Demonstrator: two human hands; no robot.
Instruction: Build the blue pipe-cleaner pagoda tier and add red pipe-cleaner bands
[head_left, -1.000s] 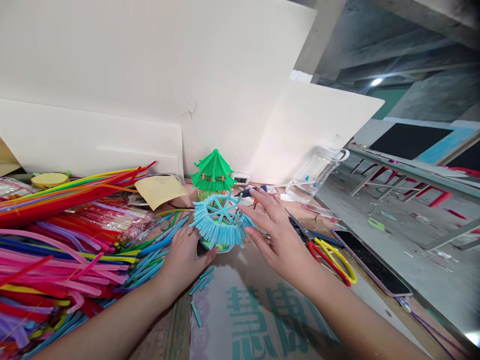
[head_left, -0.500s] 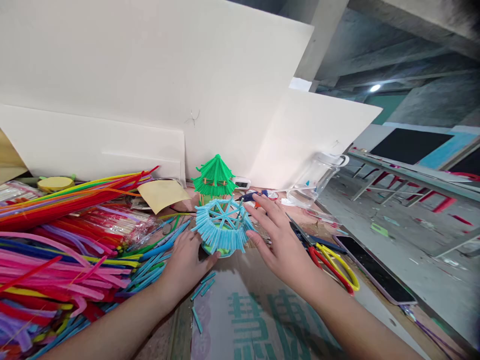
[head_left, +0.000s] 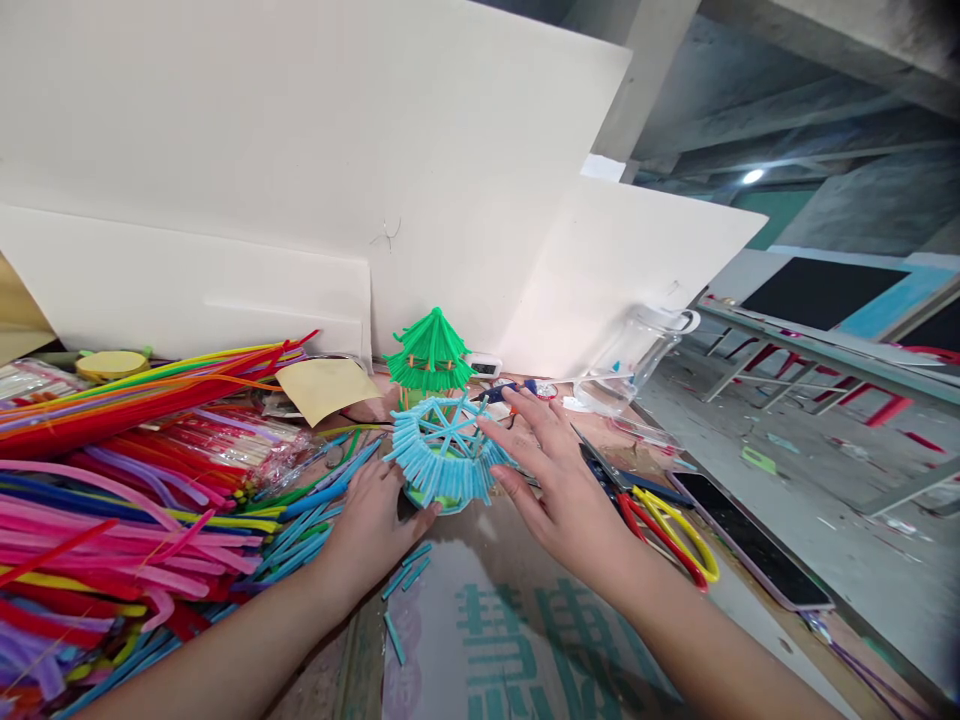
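Nearest lies a flat pale cardboard sheet [head_left: 435, 650] printed with large teal Chinese characters; the second seems to read 康, the first perhaps 慧, and anything further right is covered. Short turquoise fuzzy stem clippings [head_left: 394, 640] rest along its left edge. Just beyond stands a light-blue round model of fuzzy strips [head_left: 420, 460], with a spoked top and a drooping fringe above a green-floored base [head_left: 450, 505]. The left hand [head_left: 375, 510] is curled against the model's left side, thumb on the base's front rim; the right hand [head_left: 551, 455] is spread wide at its right edge, and contact there is unclear. The step in hand appears to be steadying the model while tending its fringe; the next move would call for a light fingertip touch and a firm base. To the right lie metal scissors with red and yellow loop handles [head_left: 645, 497] and a dark-screened phone [head_left: 754, 540], no brand legible. Behind stands a bright-green cone-roofed model [head_left: 433, 350], then a small white plastic gadget [head_left: 484, 365], its display unreadable, before plain white boards [head_left: 300, 150]
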